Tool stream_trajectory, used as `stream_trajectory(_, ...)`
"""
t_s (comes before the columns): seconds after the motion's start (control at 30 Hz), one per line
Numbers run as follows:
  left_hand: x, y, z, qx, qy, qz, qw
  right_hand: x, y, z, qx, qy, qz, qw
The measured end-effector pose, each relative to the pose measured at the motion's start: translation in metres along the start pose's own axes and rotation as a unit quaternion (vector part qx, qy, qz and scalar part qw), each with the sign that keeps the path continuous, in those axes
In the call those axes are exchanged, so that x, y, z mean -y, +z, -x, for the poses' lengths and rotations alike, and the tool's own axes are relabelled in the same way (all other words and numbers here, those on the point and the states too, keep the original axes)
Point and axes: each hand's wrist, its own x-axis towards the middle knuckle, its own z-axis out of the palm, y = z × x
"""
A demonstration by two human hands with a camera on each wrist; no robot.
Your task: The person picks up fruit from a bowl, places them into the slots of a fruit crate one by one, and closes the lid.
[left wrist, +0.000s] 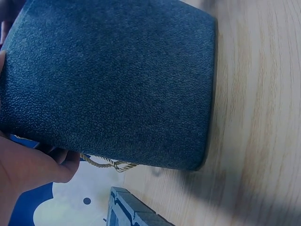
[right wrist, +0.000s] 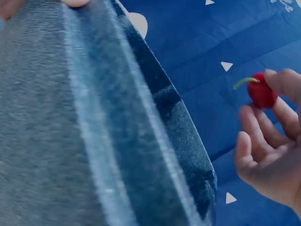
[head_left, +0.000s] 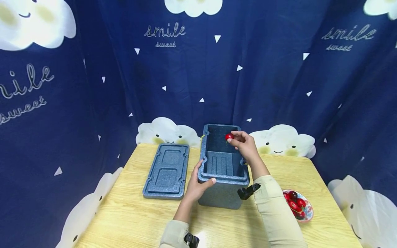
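Note:
An open blue foam box (head_left: pixel 223 179) stands on the wooden table (head_left: pixel 130 213). My left hand (head_left: pixel 198 184) grips its near left rim, thumb over the edge; in the left wrist view the box wall (left wrist: pixel 113 84) fills the frame beside my palm (left wrist: pixel 28 174). My right hand (head_left: pixel 245 143) is held over the far right of the box opening and pinches a red cherry (head_left: pixel 229 136) by the fingertips. In the right wrist view the cherry (right wrist: pixel 261 92) with its green stem sits between thumb and fingers beside the box rim (right wrist: pixel 141 132).
The box's blue lid (head_left: pixel 167 171) lies flat on the table left of the box. A small plate (head_left: pixel 307 215) with several red cherries sits at the right near my forearm. A dark blue cloud-print curtain (head_left: pixel 248 69) surrounds the table.

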Motion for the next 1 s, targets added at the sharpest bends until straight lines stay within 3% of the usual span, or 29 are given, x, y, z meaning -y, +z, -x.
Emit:
stream_trajectory(0.17,-0.001,0.001,-0.001,0.001,0.004,0.009,0.9999,-0.004,-0.003,-0.017,0.113,0.075,-0.023,0.99)
stream_trajectory(0.3,-0.001,0.001,0.0,-0.003,-0.004,0.005,1.0,-0.007,-0.005,-0.027,0.204,0.123,-0.041,0.97)
stream_trajectory(0.4,-0.001,0.002,0.001,-0.004,-0.006,0.01,0.9999,-0.01,-0.005,-0.035,0.258,0.142,-0.023,0.955)
stream_trajectory(0.8,0.004,0.002,0.0,0.006,-0.004,0.032,0.9995,-0.021,0.005,-0.046,0.305,0.205,0.079,0.926)
stream_trajectory(1.0,0.006,0.002,-0.001,0.006,-0.002,0.045,0.999,-0.015,0.005,-0.048,0.292,0.219,0.089,0.927)
